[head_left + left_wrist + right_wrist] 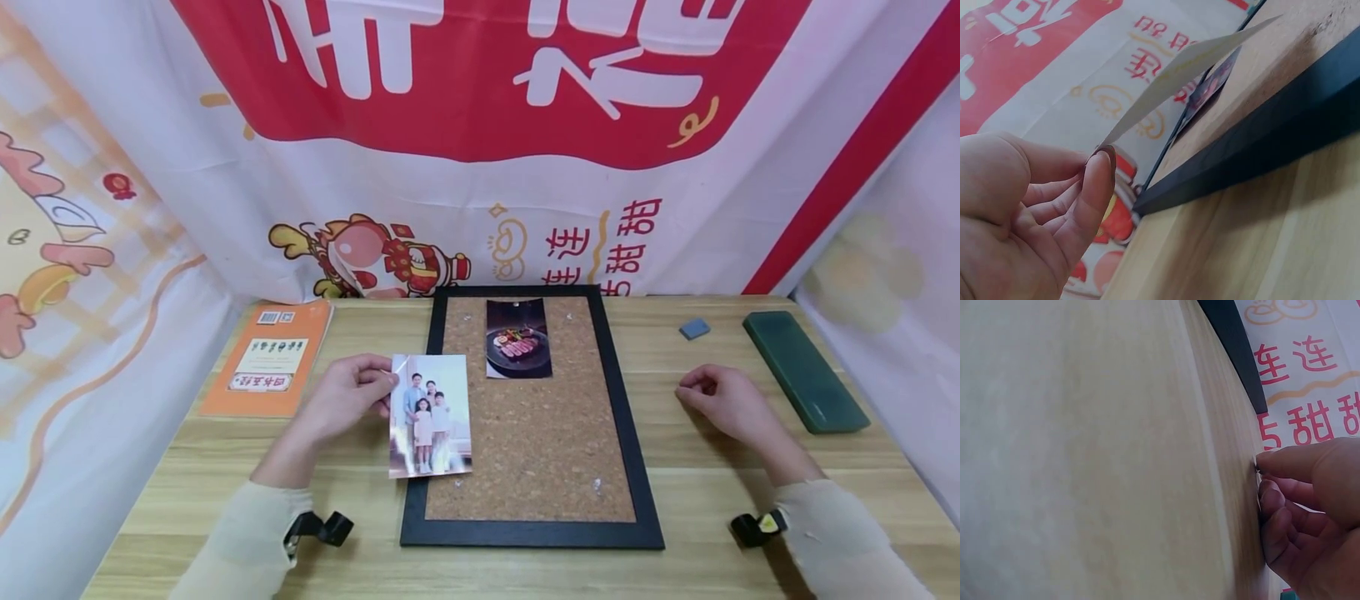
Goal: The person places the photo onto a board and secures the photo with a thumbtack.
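"Cork fills the middle of my head view: a board (pixel 540 442) with a black frame (pixel 532 533), lying on the pale wooden worktop (pixel 540 575). What do you see on the left?"

"The left hand (pixel 348 396), left of centre, pinching a photo of four people (pixel 429 433) by its upper left edge. From my left wrist view, the sheet slants up off the board, its pale back towards me."

"And from above?"

"Printed side up, over the left strip of the frame, overlapping the cork a little."

"How about the right hand (pixel 727 400)?"

"Well apart from the left one, right of centre, down by the worktop. Its fingers are curled, the thumb and forefinger close together. A dark speck shows at the fingertips in my right wrist view, but I cannot tell whether they hold anything."

"I have a meal photo (pixel 517 337) on the upper part of the cork."

"Same here, and clear bits (pixel 597 483) near the cork's corners, too small for me to name."

"Round the sides?"

"An orange book (pixel 266 358) at the left; a small blue block (pixel 694 328) and a long green case (pixel 806 371) at the right; a red and white cloth (pixel 465 125) across the top."
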`<act>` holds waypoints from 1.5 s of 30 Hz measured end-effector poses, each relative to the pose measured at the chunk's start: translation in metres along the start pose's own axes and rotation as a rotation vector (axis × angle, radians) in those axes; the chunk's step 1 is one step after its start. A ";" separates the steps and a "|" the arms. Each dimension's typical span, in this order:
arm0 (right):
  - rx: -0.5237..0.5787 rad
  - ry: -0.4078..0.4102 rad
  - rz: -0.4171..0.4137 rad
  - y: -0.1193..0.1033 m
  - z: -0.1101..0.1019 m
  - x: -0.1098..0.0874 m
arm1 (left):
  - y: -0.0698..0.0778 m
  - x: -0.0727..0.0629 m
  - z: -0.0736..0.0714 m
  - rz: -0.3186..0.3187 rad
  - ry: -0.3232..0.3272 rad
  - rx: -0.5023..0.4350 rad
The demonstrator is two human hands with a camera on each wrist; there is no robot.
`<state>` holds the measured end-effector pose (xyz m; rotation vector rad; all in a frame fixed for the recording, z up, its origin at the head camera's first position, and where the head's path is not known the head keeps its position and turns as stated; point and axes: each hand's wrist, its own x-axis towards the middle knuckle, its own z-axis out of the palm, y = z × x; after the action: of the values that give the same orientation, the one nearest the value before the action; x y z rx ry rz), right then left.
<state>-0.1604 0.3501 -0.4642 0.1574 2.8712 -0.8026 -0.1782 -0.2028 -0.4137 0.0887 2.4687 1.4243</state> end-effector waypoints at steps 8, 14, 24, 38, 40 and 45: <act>-0.011 0.010 -0.019 -0.001 0.001 0.001 | 0.011 0.013 0.028 0.007 -0.043 -0.095; -0.005 -0.003 -0.038 -0.004 0.002 0.002 | 0.016 0.021 0.049 0.005 -0.093 -0.148; -0.014 -0.017 -0.038 -0.008 0.004 0.003 | 0.022 0.028 0.071 0.006 -0.150 -0.171; -0.097 0.015 -0.107 -0.016 0.006 0.003 | 0.024 0.033 0.088 0.009 -0.218 -0.177; -0.120 0.014 -0.117 -0.018 0.005 0.003 | 0.025 0.034 0.090 -0.005 -0.213 -0.175; -0.151 0.005 -0.110 -0.023 0.004 0.003 | 0.026 0.037 0.096 -0.016 -0.217 -0.183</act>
<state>-0.1660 0.3289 -0.4562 -0.0166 2.9524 -0.5998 -0.1890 -0.1023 -0.4447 0.1753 2.1524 1.5387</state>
